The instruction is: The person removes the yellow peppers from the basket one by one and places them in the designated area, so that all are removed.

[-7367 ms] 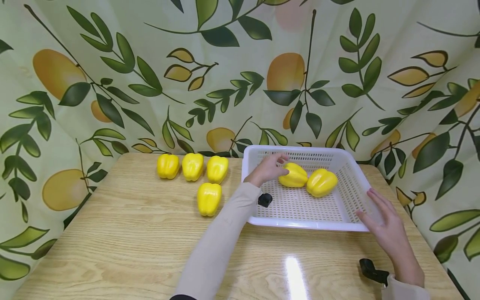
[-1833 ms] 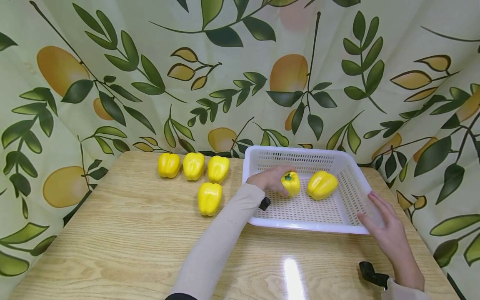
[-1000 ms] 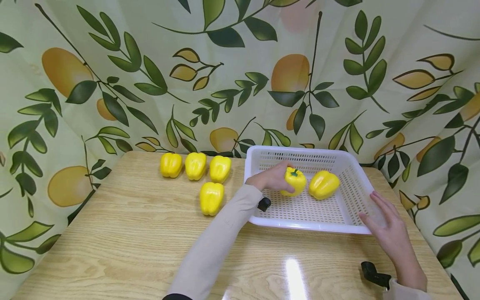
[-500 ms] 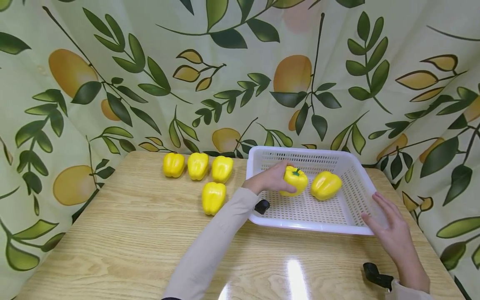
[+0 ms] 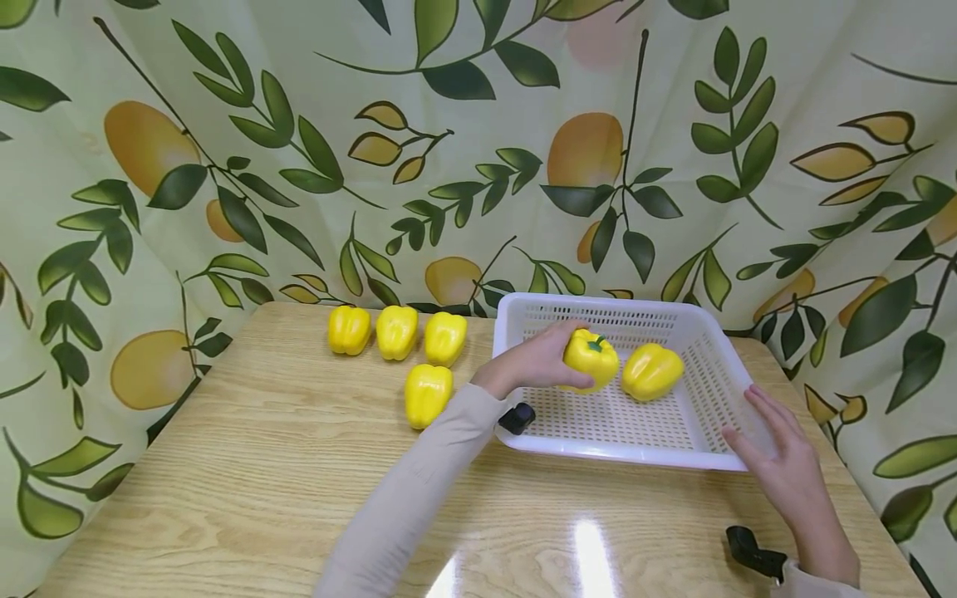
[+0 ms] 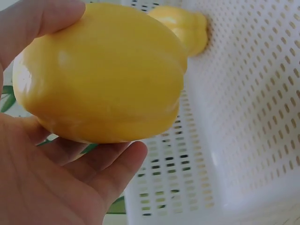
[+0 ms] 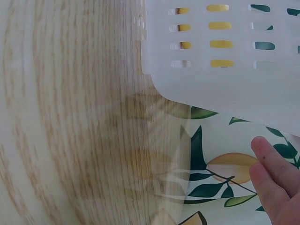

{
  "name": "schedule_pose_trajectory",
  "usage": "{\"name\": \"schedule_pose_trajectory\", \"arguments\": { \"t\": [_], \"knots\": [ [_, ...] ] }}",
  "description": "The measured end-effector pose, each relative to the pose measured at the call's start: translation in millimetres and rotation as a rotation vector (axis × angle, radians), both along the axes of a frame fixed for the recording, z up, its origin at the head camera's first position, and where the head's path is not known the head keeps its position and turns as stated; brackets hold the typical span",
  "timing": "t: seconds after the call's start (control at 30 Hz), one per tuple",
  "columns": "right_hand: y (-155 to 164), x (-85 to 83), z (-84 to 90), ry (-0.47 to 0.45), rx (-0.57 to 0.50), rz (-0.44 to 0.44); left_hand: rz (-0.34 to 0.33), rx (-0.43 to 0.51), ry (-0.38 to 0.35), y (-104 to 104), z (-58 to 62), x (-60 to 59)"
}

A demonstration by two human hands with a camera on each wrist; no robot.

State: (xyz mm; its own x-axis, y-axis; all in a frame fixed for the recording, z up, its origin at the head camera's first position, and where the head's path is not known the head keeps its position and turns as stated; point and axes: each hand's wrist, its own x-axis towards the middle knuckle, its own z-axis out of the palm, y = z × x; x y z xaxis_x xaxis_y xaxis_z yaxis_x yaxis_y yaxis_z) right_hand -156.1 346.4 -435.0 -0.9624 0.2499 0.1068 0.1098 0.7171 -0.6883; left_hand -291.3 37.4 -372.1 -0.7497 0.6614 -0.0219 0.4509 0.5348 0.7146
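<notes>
- my left hand [image 5: 540, 361] is curled around a yellow pepper [image 5: 596, 363], thumb on one side and fingers on the other; the left wrist view cuts off part of the thumb.
- that pepper is within the white basket [image 5: 620, 453], stem showing in the head view; i can't tell whether its underside touches the basket floor.
- beside it sits a second pepper [image 5: 652, 372], partly hidden in the left wrist view.
- my right hand [image 5: 785, 457] is loosely spread at the basket's right end, holding nothing i can make out; contact is unclear, and its wrist view crops it to fingers.
- four more peppers [image 5: 429, 396] stand left on the worktop [image 5: 262, 473].
</notes>
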Motion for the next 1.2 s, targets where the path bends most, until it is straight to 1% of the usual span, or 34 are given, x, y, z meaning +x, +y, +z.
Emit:
{"name": "schedule_pose_trajectory", "arguments": {
  "t": [0.23, 0.4, 0.5, 0.87, 1.0, 1.2],
  "knots": [
    [1.5, 0.3, -0.5, -0.008, 0.015, -0.013, 0.0, 0.044, 0.015, -9.1, 13.7, 11.4],
    [2.5, 1.3, -1.4, -0.008, 0.01, -0.013, -0.003, 0.063, 0.042, -15.2, 19.8, 18.4],
    [2.8, 1.7, -2.2, 0.0, 0.012, -0.008, 0.003, 0.092, 0.048, -19.8, 22.7, 22.9],
    [2.0, 0.6, -2.3, -0.013, 0.006, -0.004, 0.055, 0.22, 0.053, -40.2, 29.2, 42.9],
    [1.7, 0.1, -2.0, -0.008, 0.009, -0.001, 0.09, 0.252, 0.039, -49.0, 29.7, 50.4],
    [1.7, -0.4, -1.8, 0.01, 0.018, 0.006, 0.15, 0.3, 0.021, -60.8, 27.4, 59.7]
  ]
}}
